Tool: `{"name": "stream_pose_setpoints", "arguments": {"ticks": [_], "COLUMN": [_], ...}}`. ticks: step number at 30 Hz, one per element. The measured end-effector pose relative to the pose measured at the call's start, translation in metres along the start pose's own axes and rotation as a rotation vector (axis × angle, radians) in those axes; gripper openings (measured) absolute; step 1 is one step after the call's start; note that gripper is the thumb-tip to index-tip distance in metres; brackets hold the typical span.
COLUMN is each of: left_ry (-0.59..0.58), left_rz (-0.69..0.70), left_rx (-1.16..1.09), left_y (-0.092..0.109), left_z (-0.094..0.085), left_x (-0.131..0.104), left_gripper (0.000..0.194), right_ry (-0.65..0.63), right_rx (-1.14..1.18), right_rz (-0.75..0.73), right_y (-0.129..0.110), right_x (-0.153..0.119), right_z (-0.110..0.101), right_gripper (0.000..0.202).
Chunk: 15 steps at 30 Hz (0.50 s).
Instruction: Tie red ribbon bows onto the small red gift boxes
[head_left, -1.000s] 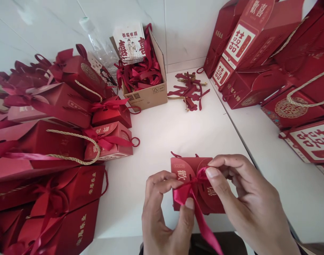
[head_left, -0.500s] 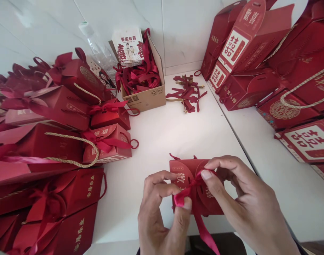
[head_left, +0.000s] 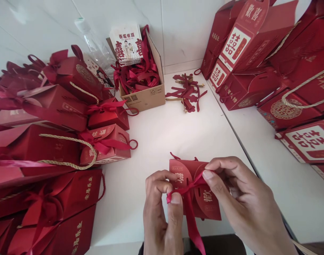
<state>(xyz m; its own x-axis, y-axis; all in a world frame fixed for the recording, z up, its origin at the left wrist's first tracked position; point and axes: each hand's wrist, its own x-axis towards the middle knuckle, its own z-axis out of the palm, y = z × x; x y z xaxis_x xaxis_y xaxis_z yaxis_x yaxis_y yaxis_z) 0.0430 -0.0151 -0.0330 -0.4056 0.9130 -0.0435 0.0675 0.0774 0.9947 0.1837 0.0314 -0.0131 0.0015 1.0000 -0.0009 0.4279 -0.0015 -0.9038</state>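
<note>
Pinched in my left fingers (head_left: 175,200) and right fingers (head_left: 209,176), the satin ribbon (head_left: 188,207) now stretches straighter across the red gift box (head_left: 203,199), likely securing it tighter

Compared with the earlier views, the left hand (head_left: 163,209) has drawn away to the left, taking its pinched part of the ribbon (head_left: 193,225) with it. The broad, slack fold formerly at this pinch is now a narrow, straighter band stretched toward the right hand (head_left: 246,202). The ribbon's hanging tail has swung left at its near end. The box (head_left: 213,210) has turned slightly, its near right corner now closer to the person, and the lettering on its right flap (head_left: 207,202) is more fully exposed.
</note>
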Motion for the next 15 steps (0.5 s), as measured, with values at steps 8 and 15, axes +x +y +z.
{"name": "stream_pose_setpoints", "arguments": {"ticks": [8,15], "left_ry": [-0.026,-0.001], "left_rz": [-0.055,-0.041], "left_rx": [-0.079,-0.054], "left_y": [-0.001,0.011], "left_z": [-0.008,-0.002], "left_x": [0.007,0.004], "left_gripper": [0.024,0.014], "right_ry": [-0.285,-0.359], "right_rx": [0.163,0.129], "right_rz": [0.162,0.144], "right_y": [-0.007,0.001], "right_x": [0.016,0.021], "right_z": [-0.021,-0.028], "right_gripper": [0.027,0.021]}}
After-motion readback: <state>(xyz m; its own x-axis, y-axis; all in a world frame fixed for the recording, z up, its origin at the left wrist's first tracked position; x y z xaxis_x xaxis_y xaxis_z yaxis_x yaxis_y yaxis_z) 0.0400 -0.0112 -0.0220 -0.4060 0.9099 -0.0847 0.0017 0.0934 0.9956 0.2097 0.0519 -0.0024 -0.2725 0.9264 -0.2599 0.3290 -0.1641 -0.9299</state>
